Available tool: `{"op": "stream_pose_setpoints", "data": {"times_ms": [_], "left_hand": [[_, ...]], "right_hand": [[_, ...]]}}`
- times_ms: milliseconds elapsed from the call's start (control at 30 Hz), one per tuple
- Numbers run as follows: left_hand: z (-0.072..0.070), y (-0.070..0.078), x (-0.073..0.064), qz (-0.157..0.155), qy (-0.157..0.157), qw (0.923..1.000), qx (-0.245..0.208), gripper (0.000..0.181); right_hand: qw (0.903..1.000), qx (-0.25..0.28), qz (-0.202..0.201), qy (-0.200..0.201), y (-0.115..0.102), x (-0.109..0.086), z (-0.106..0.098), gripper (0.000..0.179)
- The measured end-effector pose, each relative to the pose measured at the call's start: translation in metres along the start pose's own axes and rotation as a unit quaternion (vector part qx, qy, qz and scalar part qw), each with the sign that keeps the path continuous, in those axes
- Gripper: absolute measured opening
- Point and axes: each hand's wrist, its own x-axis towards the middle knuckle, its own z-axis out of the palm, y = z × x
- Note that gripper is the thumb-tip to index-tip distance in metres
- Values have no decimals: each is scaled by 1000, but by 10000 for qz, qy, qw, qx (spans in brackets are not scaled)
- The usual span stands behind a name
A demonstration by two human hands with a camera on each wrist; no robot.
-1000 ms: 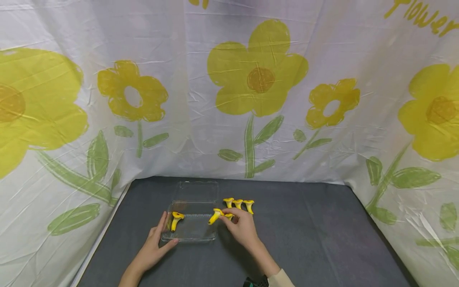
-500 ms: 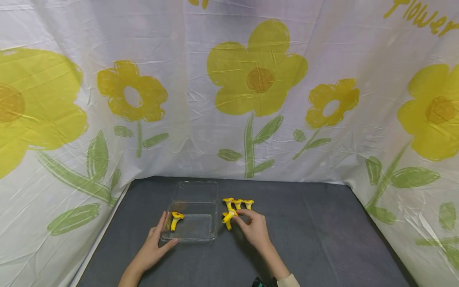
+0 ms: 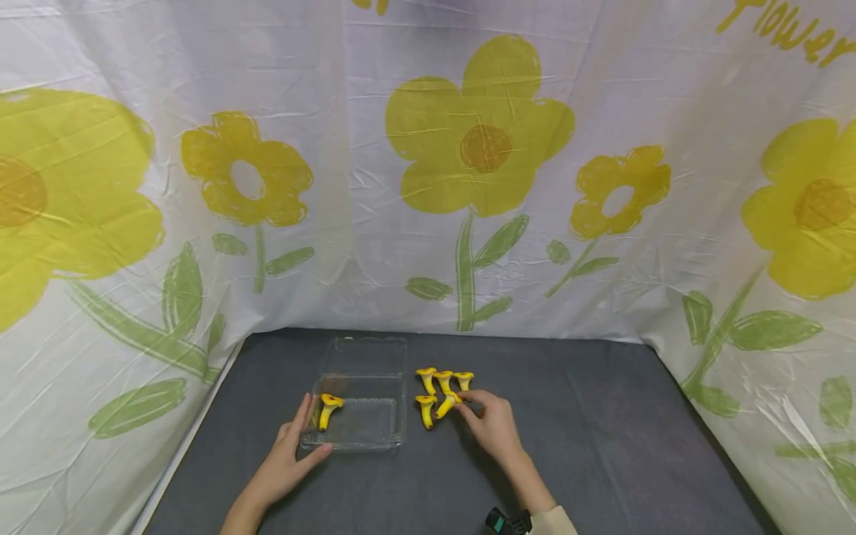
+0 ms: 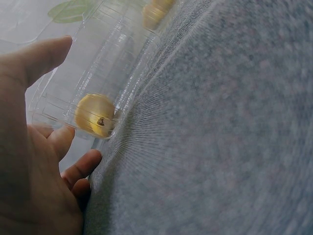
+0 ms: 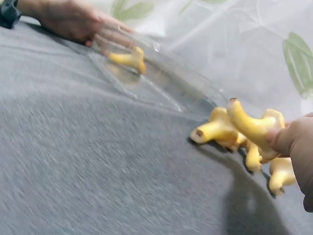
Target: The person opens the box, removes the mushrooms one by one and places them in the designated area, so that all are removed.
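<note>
A clear plastic clamshell box (image 3: 361, 447) lies with its lid (image 3: 368, 355) folded back. Inside, at its left, is one yellow chanterelle mushroom (image 3: 328, 411). My left hand (image 3: 286, 455) touches the box's left side and front corner, fingers and thumb extended; the left wrist view has the box beside the fingers (image 4: 82, 166). To the right of the box, my right hand (image 3: 496, 427) pinches another chanterelle (image 5: 252, 125) between thumb and fingers, stem pointing down-left. Beside it stands a chanterelle (image 3: 426, 411), and behind are several more in a row (image 3: 443, 381).
A dark grey cloth (image 3: 588, 446) covers the table. White curtain (image 3: 361, 186) printed with yellow flowers surrounds it at the back and sides. A black watch-like band (image 3: 508, 521) is at my right wrist.
My right hand has carried the pinched chanterelle rightward, from the box's right rim to beside the standing chanterelle on the cloth. The left hand and box have stayed put.
</note>
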Motion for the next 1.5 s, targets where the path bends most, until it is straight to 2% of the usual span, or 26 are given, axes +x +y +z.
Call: {"op": "stream_pose_setpoints", "data": {"times_ms": [133,367,500,833,1133,1333,1500], "left_hand": [[0,-1,0,-30,-24,10000,-20,106],[0,-2,1,-148,-75,9999,8,106],[0,-1,1,-191,-105,9998,-11,106],[1,-1,1,-119,-80,9999,-42,106],[1,0,2,-98,-83,9999,-39,106],[1,-1,1,-128,-111,9998,-36,106],[2,-2,2,-27,-45,9999,-99,105]], "right_hand": [[9988,-316,-365,-86,5,4,-4,20],[9966,-484,-370,-560,5,10,-12,15],[9951,-607,-457,-640,3,13,-14,14],[9958,-213,-135,-883,6,10,-4,13],[9965,-147,-285,-773,9,8,4,15],[9968,-189,-218,-740,10,7,4,15],[9968,-347,-187,-690,11,5,3,18]]}}
